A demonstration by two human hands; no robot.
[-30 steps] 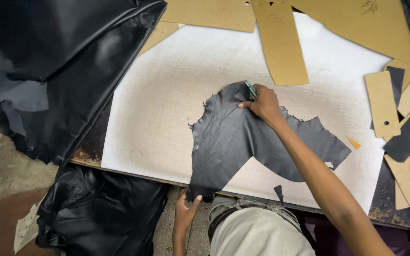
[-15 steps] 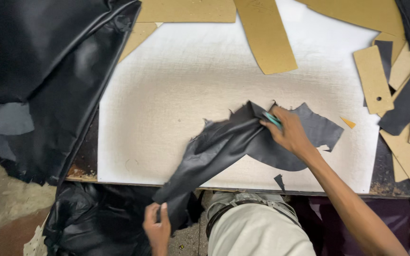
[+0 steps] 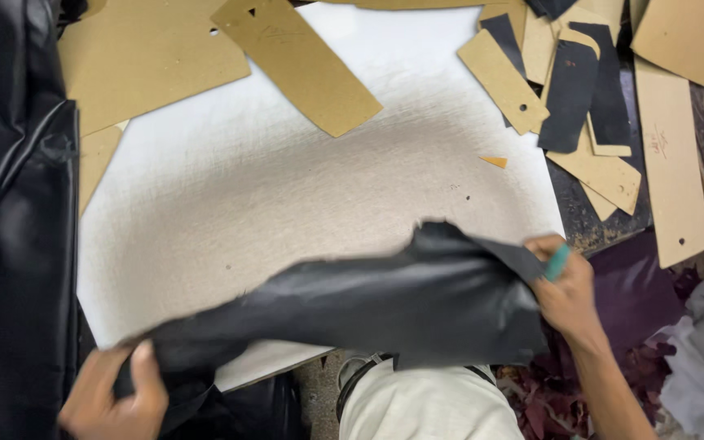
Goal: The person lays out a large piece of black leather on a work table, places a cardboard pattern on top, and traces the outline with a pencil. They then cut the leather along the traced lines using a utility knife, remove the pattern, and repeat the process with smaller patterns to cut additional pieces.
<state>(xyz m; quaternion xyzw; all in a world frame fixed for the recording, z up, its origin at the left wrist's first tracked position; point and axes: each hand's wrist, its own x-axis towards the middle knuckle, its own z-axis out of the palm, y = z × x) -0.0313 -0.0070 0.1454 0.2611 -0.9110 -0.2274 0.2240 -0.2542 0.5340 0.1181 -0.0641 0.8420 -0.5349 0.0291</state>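
Fingers (image 3: 144, 367) of our left hand (image 3: 116, 399) pinch one end of the black leather piece (image 3: 385, 305), while our right hand (image 3: 568, 297) grips the other end along with a teal tool (image 3: 557, 262). It hangs over the white mat (image 3: 287, 187) at the counter edge. We judge the tool could nick the leather.

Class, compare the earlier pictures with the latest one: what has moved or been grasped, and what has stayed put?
The black leather piece was dragged off the white cutting board toward its near edge. The left hand came up and gripped its left end; the right hand still holds its right end along with a teal tool. The cardboard patterns and black leather pile stayed put.
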